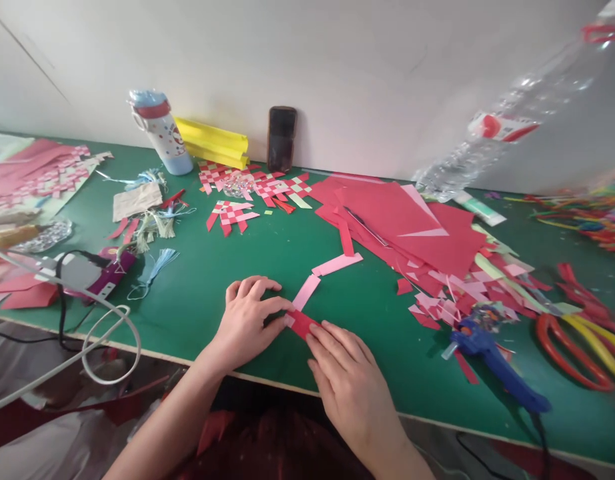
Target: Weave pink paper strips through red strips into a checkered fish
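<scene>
A short red paper strip [302, 324] lies on the green table between my hands, crossed by a pink strip [306, 292] that points away from me. My left hand [252, 319] pinches the left end of the red strip between thumb and forefinger. With its fingers stretched out flat, my right hand [345, 370] presses on the strip's right end. Just beyond are a loose pink strip [337, 265] and a red strip [346, 239] whose ends meet. Large red paper sheets [387, 213] are stacked farther right, with a pen [365, 225] on top.
Woven paper pieces [231, 215], a phone [282, 139] and a flask [161, 133] stand or lie along the back. At right are a blue glue gun [500, 363], scissors [572, 353], paper scraps [445, 303] and a plastic bottle [492, 127]. Tassels [157, 267] and cables [112, 320] occupy the left.
</scene>
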Demonstrator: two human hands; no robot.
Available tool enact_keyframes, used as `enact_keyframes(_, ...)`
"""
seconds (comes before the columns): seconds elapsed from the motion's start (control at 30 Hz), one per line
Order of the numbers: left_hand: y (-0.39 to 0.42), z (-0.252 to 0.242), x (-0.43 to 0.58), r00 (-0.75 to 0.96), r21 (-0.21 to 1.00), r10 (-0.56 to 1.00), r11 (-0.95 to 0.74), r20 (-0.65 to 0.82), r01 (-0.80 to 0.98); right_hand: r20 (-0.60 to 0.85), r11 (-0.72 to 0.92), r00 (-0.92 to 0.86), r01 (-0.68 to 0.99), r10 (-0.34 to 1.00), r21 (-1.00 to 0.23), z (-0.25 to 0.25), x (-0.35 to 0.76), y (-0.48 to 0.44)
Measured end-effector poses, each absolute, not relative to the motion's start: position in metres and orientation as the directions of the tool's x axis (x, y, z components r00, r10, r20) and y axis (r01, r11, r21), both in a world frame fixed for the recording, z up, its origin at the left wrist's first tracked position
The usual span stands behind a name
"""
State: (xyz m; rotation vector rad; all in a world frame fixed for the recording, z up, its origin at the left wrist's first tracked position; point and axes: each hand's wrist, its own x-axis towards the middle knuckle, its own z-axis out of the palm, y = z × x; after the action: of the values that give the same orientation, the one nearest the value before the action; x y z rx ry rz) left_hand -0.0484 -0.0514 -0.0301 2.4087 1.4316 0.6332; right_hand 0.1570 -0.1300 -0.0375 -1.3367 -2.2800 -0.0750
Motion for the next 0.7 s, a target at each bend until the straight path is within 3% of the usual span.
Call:
enact_keyframes(0.17, -0.061, -0.025, -0.057, 0.403, 0.511, 0.866, -0.500, 0.296, 0.699, 0.455, 0.504, -0.361, 0.829, 0.814, -0.243, -0.038, 0.155, -0.129)
enact_keyframes(0.27, -0.075, -0.023, -0.058, 0.574, 0.359, 0.739, -0.673, 0.353, 0.646, 0.458, 0.498, -0.346, 0.825, 0.819, -0.268, -0.040, 0.156, -0.130)
enact_keyframes(0.43, -0.089, -0.029, -0.059, 0.749, 0.046, 0.628, -0.772, 0.211, 0.634, 0.459, 0.489, -0.331, 0.825, 0.824, -0.283, -0.042, 0.156, -0.131)
enact_keyframes(0.7, -0.086, -0.036, -0.063, 0.763, 0.001, 0.632, -0.770, 0.138, 0.638, 0.455, 0.469, -0.305, 0.828, 0.837, -0.308, -0.042, 0.155, -0.132)
